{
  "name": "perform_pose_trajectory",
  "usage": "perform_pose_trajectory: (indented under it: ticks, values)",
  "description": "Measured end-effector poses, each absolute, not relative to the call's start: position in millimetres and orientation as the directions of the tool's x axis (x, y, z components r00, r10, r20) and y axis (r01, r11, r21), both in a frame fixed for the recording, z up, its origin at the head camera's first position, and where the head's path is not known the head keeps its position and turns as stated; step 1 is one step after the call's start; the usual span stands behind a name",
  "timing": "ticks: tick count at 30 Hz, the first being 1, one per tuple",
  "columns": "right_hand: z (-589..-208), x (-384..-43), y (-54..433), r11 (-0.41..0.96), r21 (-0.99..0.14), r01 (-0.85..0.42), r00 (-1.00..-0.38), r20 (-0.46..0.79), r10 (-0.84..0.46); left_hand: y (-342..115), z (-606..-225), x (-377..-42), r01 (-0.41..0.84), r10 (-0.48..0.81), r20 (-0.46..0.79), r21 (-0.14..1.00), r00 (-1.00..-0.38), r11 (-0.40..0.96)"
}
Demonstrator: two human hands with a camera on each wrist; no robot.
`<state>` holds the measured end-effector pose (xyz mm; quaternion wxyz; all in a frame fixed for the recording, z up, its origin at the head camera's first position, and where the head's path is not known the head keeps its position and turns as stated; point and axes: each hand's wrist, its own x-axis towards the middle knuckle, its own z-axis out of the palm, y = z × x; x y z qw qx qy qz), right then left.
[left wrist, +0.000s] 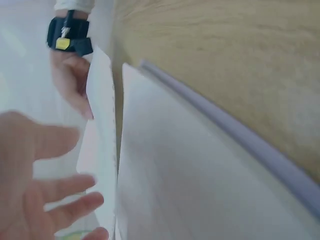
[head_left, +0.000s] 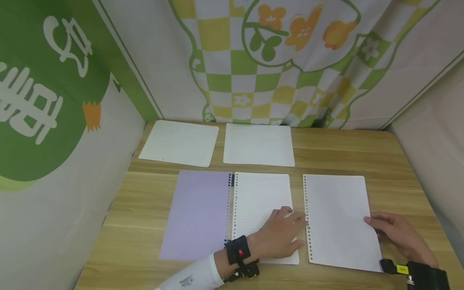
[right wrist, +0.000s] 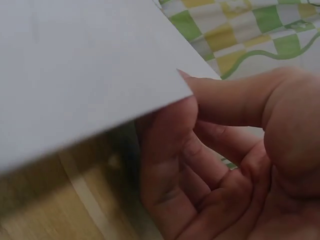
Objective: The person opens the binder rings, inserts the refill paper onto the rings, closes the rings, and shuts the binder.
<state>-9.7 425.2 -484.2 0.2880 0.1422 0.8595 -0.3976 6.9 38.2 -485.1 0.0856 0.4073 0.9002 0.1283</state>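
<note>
A loose white sheet of paper (head_left: 338, 217) with a row of punched holes down its left edge is pinched at its right edge by my right hand (head_left: 400, 233). In the right wrist view the thumb lies on top of the sheet (right wrist: 95, 65) and the curled fingers (right wrist: 167, 130) lie beneath. My left hand (head_left: 279, 235) hovers over the right edge of an opened loose-leaf notebook, fingers spread toward the sheet's punched edge. The notebook's lilac cover (head_left: 197, 213) lies to the left, its lined white pages (head_left: 259, 193) to the right of the black rings.
Two more white sheets lie along the back of the wooden table (head_left: 344, 151): one at the left (head_left: 179, 143), tilted, and a lined one (head_left: 259, 145) beside it. Behind them hangs a green and yellow checked curtain (head_left: 243, 82). White fabric walls flank both sides.
</note>
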Motion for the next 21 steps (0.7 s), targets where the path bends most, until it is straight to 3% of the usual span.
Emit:
perform_pose_trajectory:
  ticks: [5,9,15,21]
  values:
    - [-481,-6,416,0.596,-0.636,0.49,-0.793,-0.61,0.001,29,-483,-6,0.486,0.635,-0.057,0.592,-0.771,0.643]
    - [-479,-5,401,0.595,-0.647,0.477,-0.803,-0.595,-0.004,19,-483,-15,0.277,0.563,-0.136,0.763,-0.815,0.585]
    - [-480,-5,369,0.566,-0.683,0.462,-0.821,-0.571,-0.019,1,-489,-22,0.072,0.493,-0.234,0.848,-0.838,0.525]
    - [-485,-7,342,0.546,-0.711,0.443,-0.839,-0.544,-0.027,-16,-496,-26,0.019,0.46,-0.216,0.89,-0.861,0.455]
